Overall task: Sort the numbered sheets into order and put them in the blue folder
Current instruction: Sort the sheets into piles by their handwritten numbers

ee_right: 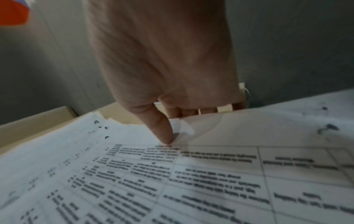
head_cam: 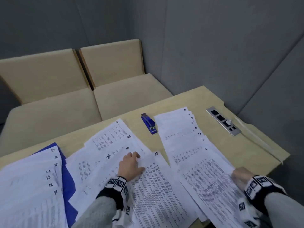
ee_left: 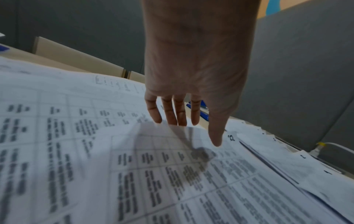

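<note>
Numbered printed sheets cover the table in three groups. A stack numbered 11 to 17 (head_cam: 32, 186) lies on the blue folder (head_cam: 67, 186) at the left. In the middle are loose sheets 21, 23, 19, 24 and 22 (head_cam: 158, 178). My left hand (head_cam: 139, 162) rests flat on them with straight fingers, and its thumb touches sheet 22 (ee_left: 210, 181). At the right lies a fan of sheets from 10 down to 1 (head_cam: 189, 153). My right hand (head_cam: 238, 175) pinches the fan's right edge, thumb (ee_right: 164, 136) on top and fingers curled under the paper (ee_right: 172, 174).
A blue stapler (head_cam: 148, 123) lies between the middle sheets and the right fan. A metal socket panel (head_cam: 223, 120) is set into the table at the far right. Beige bench seats (head_cam: 65, 104) stand beyond the table's far edge, with grey walls around.
</note>
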`<action>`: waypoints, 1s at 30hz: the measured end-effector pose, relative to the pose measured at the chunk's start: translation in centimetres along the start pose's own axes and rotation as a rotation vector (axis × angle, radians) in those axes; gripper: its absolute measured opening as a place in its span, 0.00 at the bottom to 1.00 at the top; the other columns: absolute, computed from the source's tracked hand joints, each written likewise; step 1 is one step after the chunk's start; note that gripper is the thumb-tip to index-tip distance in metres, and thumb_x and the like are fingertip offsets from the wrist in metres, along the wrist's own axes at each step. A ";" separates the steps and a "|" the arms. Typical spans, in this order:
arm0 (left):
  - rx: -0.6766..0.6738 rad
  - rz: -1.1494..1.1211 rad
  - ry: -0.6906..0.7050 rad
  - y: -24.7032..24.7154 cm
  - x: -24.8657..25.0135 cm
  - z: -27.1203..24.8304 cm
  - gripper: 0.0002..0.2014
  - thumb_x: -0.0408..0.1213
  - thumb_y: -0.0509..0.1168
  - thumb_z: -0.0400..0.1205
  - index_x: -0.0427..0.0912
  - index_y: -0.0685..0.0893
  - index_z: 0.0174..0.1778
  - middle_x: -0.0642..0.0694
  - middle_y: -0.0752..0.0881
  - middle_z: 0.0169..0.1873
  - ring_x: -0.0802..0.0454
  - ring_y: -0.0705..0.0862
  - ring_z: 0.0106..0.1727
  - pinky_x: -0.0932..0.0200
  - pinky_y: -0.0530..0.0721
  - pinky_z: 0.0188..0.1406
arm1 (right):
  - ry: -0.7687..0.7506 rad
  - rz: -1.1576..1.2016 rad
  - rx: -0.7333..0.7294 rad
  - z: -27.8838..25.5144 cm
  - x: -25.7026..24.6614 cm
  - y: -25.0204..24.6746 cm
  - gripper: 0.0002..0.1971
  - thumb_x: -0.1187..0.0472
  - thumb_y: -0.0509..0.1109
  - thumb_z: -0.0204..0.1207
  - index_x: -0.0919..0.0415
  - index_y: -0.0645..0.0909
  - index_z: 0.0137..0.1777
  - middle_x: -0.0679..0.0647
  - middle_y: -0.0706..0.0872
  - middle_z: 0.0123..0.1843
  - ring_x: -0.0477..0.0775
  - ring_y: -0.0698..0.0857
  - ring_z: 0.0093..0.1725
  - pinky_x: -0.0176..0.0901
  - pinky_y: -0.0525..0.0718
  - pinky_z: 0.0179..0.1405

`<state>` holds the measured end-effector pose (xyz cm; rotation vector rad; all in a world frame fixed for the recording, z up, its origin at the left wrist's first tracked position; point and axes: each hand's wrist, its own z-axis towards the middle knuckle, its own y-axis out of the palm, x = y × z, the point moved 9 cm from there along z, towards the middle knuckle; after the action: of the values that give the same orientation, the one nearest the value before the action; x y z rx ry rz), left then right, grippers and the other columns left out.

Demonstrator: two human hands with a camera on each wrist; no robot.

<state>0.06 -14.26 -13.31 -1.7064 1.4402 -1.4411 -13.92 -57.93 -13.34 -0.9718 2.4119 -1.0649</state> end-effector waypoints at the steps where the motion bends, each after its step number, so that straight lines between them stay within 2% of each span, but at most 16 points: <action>1: -0.008 0.040 0.001 0.2 -0.3 -0.2 0.28 0.55 0.70 0.72 0.50 0.72 0.64 0.48 0.76 0.58 0.47 0.76 0.60 0.49 0.77 0.56 | 0.029 0.049 0.004 0.3 0.5 0.2 0.15 0.67 0.59 0.81 0.75 0.78 0.62 0.69 0.83 0.61 0.65 0.80 0.64 0.39 0.71 0.44; 3: -0.013 0.111 0.004 0.4 -0.7 -0.7 0.29 0.55 0.71 0.71 0.50 0.71 0.65 0.48 0.76 0.59 0.47 0.75 0.61 0.50 0.75 0.56 | 0.131 0.169 0.027 1.3 1.9 0.3 0.13 0.68 0.62 0.77 0.79 0.77 0.55 0.68 0.84 0.48 0.68 0.83 0.57 0.44 0.75 0.38; 4: -0.008 0.134 0.003 0.4 -0.8 -0.9 0.28 0.53 0.71 0.72 0.49 0.71 0.65 0.48 0.76 0.59 0.47 0.75 0.61 0.51 0.74 0.57 | 0.181 0.248 0.032 1.6 2.2 0.4 0.17 0.67 0.65 0.74 0.80 0.77 0.57 0.68 0.83 0.47 0.69 0.83 0.56 0.45 0.78 0.42; 6: 0.003 0.143 0.006 0.1 -0.9 -1.4 0.24 0.48 0.70 0.74 0.48 0.73 0.64 0.48 0.78 0.59 0.46 0.75 0.61 0.50 0.73 0.58 | 0.278 0.276 0.110 0.3 1.1 -0.6 0.28 0.59 0.69 0.65 0.73 0.72 0.64 0.69 0.78 0.60 0.68 0.80 0.61 0.51 0.79 0.58; 7: 0.010 0.132 0.011 0.0 -0.9 -1.7 0.21 0.46 0.69 0.75 0.48 0.74 0.62 0.48 0.80 0.57 0.46 0.75 0.60 0.51 0.73 0.58 | 0.257 0.172 0.194 -0.9 -0.4 -1.7 0.30 0.57 0.70 0.65 0.67 0.68 0.66 0.67 0.72 0.67 0.66 0.74 0.67 0.56 0.74 0.65; 9: 0.054 0.074 0.034 -0.6 -0.8 -2.3 0.10 0.40 0.67 0.77 0.47 0.77 0.52 0.48 0.82 0.51 0.46 0.76 0.57 0.52 0.71 0.53 | 0.071 0.068 0.327 -3.3 -6.0 -3.2 0.30 0.57 0.70 0.70 0.57 0.63 0.71 0.64 0.64 0.74 0.64 0.65 0.73 0.61 0.65 0.70; 11: 0.076 -0.006 0.056 -1.2 -1.1 -3.2 0.04 0.36 0.64 0.77 0.47 0.74 0.42 0.48 0.83 0.44 0.46 0.76 0.51 0.54 0.69 0.46 | -0.225 0.132 0.358 -4.9 -12.7 -2.8 0.27 0.61 0.68 0.74 0.54 0.66 0.73 0.61 0.67 0.73 0.62 0.66 0.72 0.58 0.67 0.69; 13: 0.052 -0.051 0.067 -1.5 -2.1 -4.0 0.05 0.36 0.64 0.76 0.47 0.74 0.39 0.48 0.82 0.41 0.47 0.76 0.48 0.53 0.71 0.46 | -0.520 0.178 0.217 -6.6 -19.1 0.1 0.23 0.62 0.69 0.75 0.53 0.71 0.71 0.57 0.73 0.67 0.59 0.70 0.70 0.54 0.71 0.67; 14: 0.044 -0.059 0.072 -1.7 -2.6 -4.4 0.05 0.37 0.65 0.76 0.47 0.74 0.39 0.49 0.82 0.41 0.47 0.76 0.48 0.53 0.72 0.47 | -0.605 0.182 0.138 -7.4 -21.4 2.0 0.23 0.62 0.70 0.74 0.53 0.72 0.70 0.54 0.74 0.63 0.58 0.71 0.69 0.53 0.73 0.67; 17: 0.026 -0.056 0.074 -2.3 -4.5 -5.4 0.07 0.37 0.66 0.75 0.47 0.73 0.36 0.50 0.77 0.38 0.48 0.74 0.45 0.52 0.72 0.45 | -0.625 0.199 0.048 -8.8 -25.4 5.8 0.22 0.57 0.72 0.70 0.48 0.75 0.65 0.47 0.74 0.56 0.53 0.75 0.65 0.54 0.74 0.67; 19: -0.001 -0.032 0.064 -2.4 -5.6 -6.0 0.11 0.39 0.67 0.75 0.50 0.69 0.32 0.51 0.75 0.38 0.48 0.74 0.44 0.54 0.71 0.43 | -0.596 0.192 0.044 -9.1 -26.7 7.3 0.13 0.53 0.73 0.69 0.43 0.79 0.53 0.41 0.76 0.50 0.49 0.76 0.59 0.52 0.72 0.67; 21: 0.045 -0.010 0.038 -3.0 -7.0 -6.3 0.09 0.46 0.67 0.75 0.54 0.73 0.35 0.52 0.74 0.43 0.50 0.74 0.50 0.54 0.70 0.48 | -0.582 0.194 0.006 -9.5 -27.6 8.4 0.04 0.53 0.73 0.70 0.43 0.80 0.40 0.38 0.82 0.45 0.48 0.80 0.55 0.51 0.72 0.65; 22: 0.104 -0.033 0.010 -3.5 -7.9 -6.5 0.07 0.50 0.67 0.76 0.54 0.77 0.42 0.53 0.74 0.47 0.51 0.72 0.54 0.53 0.70 0.53 | -0.586 0.206 -0.004 -9.6 -28.0 8.9 0.05 0.54 0.72 0.71 0.44 0.79 0.37 0.39 0.84 0.45 0.48 0.81 0.55 0.52 0.73 0.65; 25: 0.297 -0.143 -0.135 -5.2 -10.8 -6.7 0.18 0.52 0.66 0.79 0.50 0.77 0.62 0.50 0.73 0.58 0.51 0.73 0.60 0.51 0.73 0.60 | -0.573 0.265 0.002 -9.3 -28.6 9.5 0.07 0.56 0.71 0.72 0.46 0.78 0.35 0.41 0.86 0.42 0.49 0.84 0.52 0.56 0.75 0.65; 27: 0.281 -0.169 -0.199 -5.3 -11.8 -6.5 0.20 0.48 0.66 0.79 0.49 0.73 0.66 0.48 0.73 0.61 0.49 0.77 0.60 0.49 0.75 0.62 | -0.573 0.244 0.022 -9.3 -29.0 9.5 0.06 0.56 0.70 0.73 0.46 0.78 0.37 0.42 0.86 0.42 0.49 0.84 0.51 0.53 0.75 0.64; 30: 0.191 -0.267 -0.230 -4.8 -12.5 -6.1 0.19 0.40 0.66 0.79 0.48 0.72 0.65 0.50 0.78 0.56 0.50 0.81 0.55 0.50 0.78 0.60 | -0.591 0.211 0.023 -9.3 -30.2 9.4 0.04 0.57 0.65 0.75 0.47 0.76 0.40 0.41 0.83 0.41 0.50 0.83 0.50 0.44 0.75 0.52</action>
<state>-2.17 0.22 -12.23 -1.9204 0.9515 -1.4089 -1.61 -27.31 -13.38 -0.8510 1.9525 -0.6167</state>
